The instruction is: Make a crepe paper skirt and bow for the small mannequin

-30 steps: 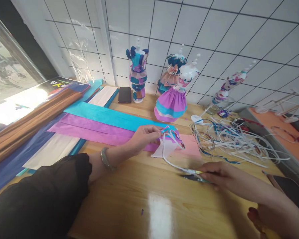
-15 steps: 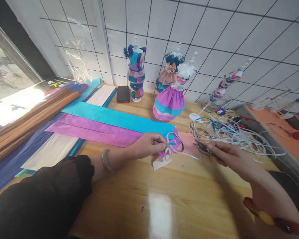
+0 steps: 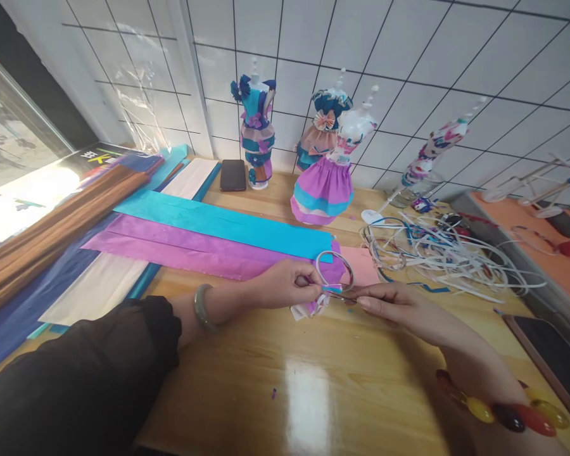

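Note:
My left hand (image 3: 280,283) pinches a small piece of purple, white and blue crepe paper (image 3: 313,303) with a curled white strip (image 3: 335,269) looping up from it. My right hand (image 3: 399,307) is closed on a thin tool, likely small scissors (image 3: 344,295), whose tip meets the paper piece beside my left fingers. Both hands hover just above the wooden table (image 3: 313,392). A pink paper sheet (image 3: 361,273) lies right behind them.
Long cyan (image 3: 218,223), purple (image 3: 185,248), white and brown crepe sheets lie at the left. Three dressed mannequin dolls (image 3: 325,183) and a phone (image 3: 232,175) stand by the tiled wall. A tangle of white strips (image 3: 441,256) sits at the right, with another phone (image 3: 551,354) near the right edge.
My right hand came from the strip tangle at the right across to my left hand, bringing the tool to the paper piece. My left hand barely shifted.

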Action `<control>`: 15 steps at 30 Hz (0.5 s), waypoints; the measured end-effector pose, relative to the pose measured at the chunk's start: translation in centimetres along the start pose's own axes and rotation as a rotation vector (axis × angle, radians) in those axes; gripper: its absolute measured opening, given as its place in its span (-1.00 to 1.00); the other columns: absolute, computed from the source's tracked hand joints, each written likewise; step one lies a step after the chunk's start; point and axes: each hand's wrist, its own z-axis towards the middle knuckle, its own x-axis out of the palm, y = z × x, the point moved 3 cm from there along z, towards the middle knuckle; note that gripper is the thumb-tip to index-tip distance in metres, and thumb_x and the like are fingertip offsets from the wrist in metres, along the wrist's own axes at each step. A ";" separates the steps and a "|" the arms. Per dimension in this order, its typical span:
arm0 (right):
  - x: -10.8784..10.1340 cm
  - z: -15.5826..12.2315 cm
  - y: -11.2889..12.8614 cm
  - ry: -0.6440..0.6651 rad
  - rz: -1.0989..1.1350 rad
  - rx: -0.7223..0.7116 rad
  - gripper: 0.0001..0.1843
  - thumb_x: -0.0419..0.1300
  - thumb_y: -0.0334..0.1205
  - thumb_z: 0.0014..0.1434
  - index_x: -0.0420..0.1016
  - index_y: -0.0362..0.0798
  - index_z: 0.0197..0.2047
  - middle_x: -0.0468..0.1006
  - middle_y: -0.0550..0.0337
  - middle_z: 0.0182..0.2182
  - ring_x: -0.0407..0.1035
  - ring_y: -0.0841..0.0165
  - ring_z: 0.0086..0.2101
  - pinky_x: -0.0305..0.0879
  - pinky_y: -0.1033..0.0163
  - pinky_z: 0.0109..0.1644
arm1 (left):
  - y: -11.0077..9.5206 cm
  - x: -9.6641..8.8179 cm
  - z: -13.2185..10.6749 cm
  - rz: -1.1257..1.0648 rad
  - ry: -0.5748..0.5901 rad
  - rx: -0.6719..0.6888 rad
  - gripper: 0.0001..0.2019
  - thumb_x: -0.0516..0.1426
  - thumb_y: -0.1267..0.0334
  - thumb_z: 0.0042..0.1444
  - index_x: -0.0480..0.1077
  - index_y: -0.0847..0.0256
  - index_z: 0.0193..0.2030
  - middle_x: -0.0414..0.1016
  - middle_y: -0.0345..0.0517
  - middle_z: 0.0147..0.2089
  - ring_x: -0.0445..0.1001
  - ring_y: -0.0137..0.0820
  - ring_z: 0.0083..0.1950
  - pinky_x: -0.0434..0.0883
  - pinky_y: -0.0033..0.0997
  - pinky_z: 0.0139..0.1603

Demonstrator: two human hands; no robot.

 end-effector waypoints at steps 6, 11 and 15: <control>0.7 0.1 1.1 -0.012 0.060 -0.017 -0.68 0.21 0.03 0.02 0.61 0.01 -0.27 0.58 0.18 -0.37 0.39 0.22 -0.26 0.29 0.14 -0.12 | -0.1 0.3 -0.2 0.070 0.042 -0.023 -0.86 0.08 0.24 0.02 0.32 0.29 -0.39 0.44 -0.14 -0.45 0.44 -0.45 -0.42 0.36 -0.53 -0.47; 0.5 0.1 0.5 -0.068 0.022 -0.004 -0.66 0.22 0.06 0.00 0.58 -0.05 -0.45 0.51 0.23 -0.50 0.33 0.33 -0.40 0.26 0.24 -0.31 | 0.2 0.3 -0.1 0.090 0.045 -0.033 -0.87 0.07 0.26 0.03 0.32 0.29 -0.40 0.41 -0.18 -0.49 0.43 -0.50 -0.47 0.35 -0.57 -0.50; 0.4 0.2 0.0 -0.036 -0.048 0.022 -0.59 0.17 0.12 0.03 0.55 -0.08 -0.43 0.45 0.25 -0.51 0.27 0.38 -0.44 0.21 0.28 -0.36 | 0.0 0.3 -0.2 0.095 0.058 -0.027 -0.89 0.08 0.28 0.02 0.31 0.29 -0.41 0.43 -0.18 -0.49 0.44 -0.51 -0.47 0.34 -0.60 -0.50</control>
